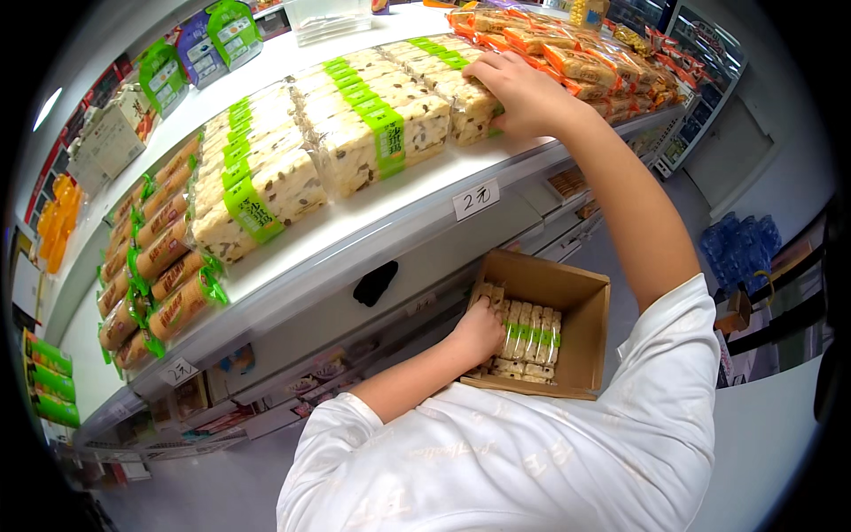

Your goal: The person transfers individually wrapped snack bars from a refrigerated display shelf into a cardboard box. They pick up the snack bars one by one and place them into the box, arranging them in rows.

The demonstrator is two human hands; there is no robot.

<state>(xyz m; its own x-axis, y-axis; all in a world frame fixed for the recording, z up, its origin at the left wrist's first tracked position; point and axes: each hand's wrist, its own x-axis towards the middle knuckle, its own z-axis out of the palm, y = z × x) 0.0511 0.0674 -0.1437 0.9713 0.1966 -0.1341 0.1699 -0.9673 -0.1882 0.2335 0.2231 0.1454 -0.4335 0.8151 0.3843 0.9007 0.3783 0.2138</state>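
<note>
Clear-wrapped sachima packs with green bands stand in rows (372, 126) on the white display shelf (425, 179). At the right-hand row (432, 66), my right hand (522, 90) reaches over the near end, fingers on top and thumb low at the front, gripping the end pack. Below the shelf edge, an open cardboard box (578, 346) holds more of these packs (532, 329), some upright and some flat. Inside its left side, my left hand (479, 329) is curled around a pack (490, 291) that pokes out past the fingers; much of it is hidden.
Brown tube-shaped snacks in green-ended wrappers (166, 266) are stacked at the left. Orange-wrapped snacks (572, 53) pile up at the right. A handwritten price card (476, 199) sits on the shelf's front edge. Lower shelves (319, 372) run beneath. Blue-wrapped bottles (741, 249) stand far right.
</note>
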